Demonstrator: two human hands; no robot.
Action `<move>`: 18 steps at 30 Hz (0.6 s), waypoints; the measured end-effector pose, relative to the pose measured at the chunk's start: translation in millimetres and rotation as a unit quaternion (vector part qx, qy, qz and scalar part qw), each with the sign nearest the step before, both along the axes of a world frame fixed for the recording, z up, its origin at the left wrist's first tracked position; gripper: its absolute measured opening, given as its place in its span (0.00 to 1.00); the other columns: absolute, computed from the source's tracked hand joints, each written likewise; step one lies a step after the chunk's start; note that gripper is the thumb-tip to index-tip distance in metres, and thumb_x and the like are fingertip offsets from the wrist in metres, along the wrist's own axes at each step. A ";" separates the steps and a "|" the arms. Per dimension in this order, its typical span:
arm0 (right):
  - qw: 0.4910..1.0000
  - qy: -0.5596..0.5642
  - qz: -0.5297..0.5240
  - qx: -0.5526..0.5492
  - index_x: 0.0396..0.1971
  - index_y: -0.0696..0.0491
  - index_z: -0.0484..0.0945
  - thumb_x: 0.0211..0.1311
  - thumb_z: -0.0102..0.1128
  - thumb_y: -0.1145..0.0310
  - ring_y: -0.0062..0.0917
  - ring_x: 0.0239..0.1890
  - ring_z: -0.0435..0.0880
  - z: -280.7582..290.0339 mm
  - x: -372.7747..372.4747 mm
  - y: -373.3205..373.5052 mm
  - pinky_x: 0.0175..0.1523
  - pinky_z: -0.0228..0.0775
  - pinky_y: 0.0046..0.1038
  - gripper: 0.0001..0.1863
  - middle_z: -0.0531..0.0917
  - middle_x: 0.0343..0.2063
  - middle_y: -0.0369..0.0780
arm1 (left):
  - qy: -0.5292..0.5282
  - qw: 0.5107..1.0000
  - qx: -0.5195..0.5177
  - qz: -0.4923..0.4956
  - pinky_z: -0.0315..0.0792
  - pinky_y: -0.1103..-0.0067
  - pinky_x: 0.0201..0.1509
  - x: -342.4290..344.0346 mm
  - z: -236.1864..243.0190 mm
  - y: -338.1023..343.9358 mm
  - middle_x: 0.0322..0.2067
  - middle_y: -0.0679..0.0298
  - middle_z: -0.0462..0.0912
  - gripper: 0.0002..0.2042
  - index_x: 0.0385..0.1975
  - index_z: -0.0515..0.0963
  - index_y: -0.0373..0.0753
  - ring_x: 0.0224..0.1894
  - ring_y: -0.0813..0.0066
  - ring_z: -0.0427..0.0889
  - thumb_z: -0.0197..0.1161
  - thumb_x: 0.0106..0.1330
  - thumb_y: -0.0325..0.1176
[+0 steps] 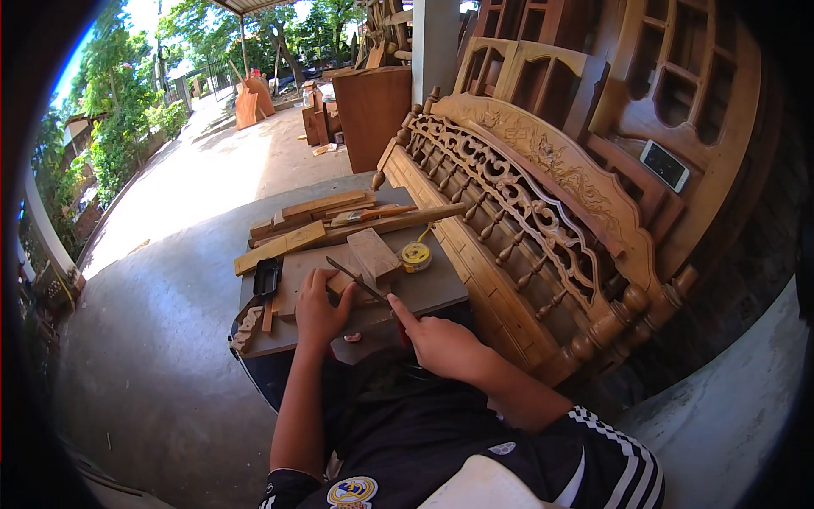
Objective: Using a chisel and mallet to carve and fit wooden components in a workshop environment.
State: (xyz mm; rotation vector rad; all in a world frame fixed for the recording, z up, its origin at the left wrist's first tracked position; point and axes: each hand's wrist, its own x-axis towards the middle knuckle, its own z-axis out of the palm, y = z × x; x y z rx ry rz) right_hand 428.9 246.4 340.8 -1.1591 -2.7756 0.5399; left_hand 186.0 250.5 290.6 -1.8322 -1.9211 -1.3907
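My left hand point(320, 310) grips a small wooden piece point(337, 284) on the low work board point(284, 335). My right hand point(441, 346) holds a long, narrow dark metal file point(356, 279) with its index finger stretched along it; the handle is hidden in the hand. The file lies angled across the wood beside my left fingers. Just behind are a pale wood block point(373, 253) and a yellow tape measure point(415, 256). Wooden strips point(280, 250), a paintbrush point(363, 215), a black tool point(266, 280) and carved scraps point(248, 328) lie about the board.
A carved wooden bench back with spindles point(534, 153) stands close at my right, with panelled doors point(678, 51) and a phone point(665, 165) behind. A wooden cabinet point(373, 110) is by the pillar point(434, 47). Plants point(119, 144) line the sunlit path at left.
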 end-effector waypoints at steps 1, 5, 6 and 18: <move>1.000 -0.001 -0.001 0.000 0.77 0.52 0.43 0.62 0.51 0.74 0.49 0.34 0.86 1.3 -0.1 -0.7 0.42 0.78 0.47 0.43 0.85 0.33 0.54 | -0.001 1.000 -0.001 -0.001 0.74 0.63 0.47 0.2 -0.1 0.5 0.40 0.53 0.80 0.18 0.42 0.77 0.37 0.46 0.47 0.80 0.71 0.61 0.41; 1.000 -0.018 -0.016 0.003 0.77 0.51 0.43 0.62 0.52 0.73 0.49 0.35 0.87 3.7 -2.2 -2.8 0.41 0.79 0.48 0.44 0.85 0.33 0.54 | 0.000 1.000 -0.001 -0.003 0.74 0.63 0.47 0.5 0.6 0.5 0.40 0.53 0.80 0.17 0.42 0.77 0.37 0.45 0.47 0.80 0.71 0.61 0.41; 1.000 -0.017 -0.018 0.006 0.77 0.51 0.43 0.62 0.52 0.73 0.49 0.35 0.87 3.6 -2.0 -3.1 0.41 0.79 0.48 0.44 0.85 0.33 0.54 | -0.003 1.000 -0.001 -0.003 0.74 0.63 0.47 1.2 1.0 0.1 0.40 0.53 0.80 0.17 0.42 0.77 0.37 0.45 0.47 0.80 0.71 0.61 0.41; 0.999 0.023 -0.018 0.019 0.76 0.52 0.44 0.66 0.50 0.72 0.50 0.32 0.86 -7.0 -0.3 -2.5 0.39 0.79 0.49 0.40 0.84 0.29 0.54 | -0.007 1.000 0.000 0.002 0.75 0.63 0.46 1.5 0.6 -0.9 0.40 0.53 0.80 0.17 0.42 0.77 0.37 0.45 0.47 0.81 0.71 0.60 0.41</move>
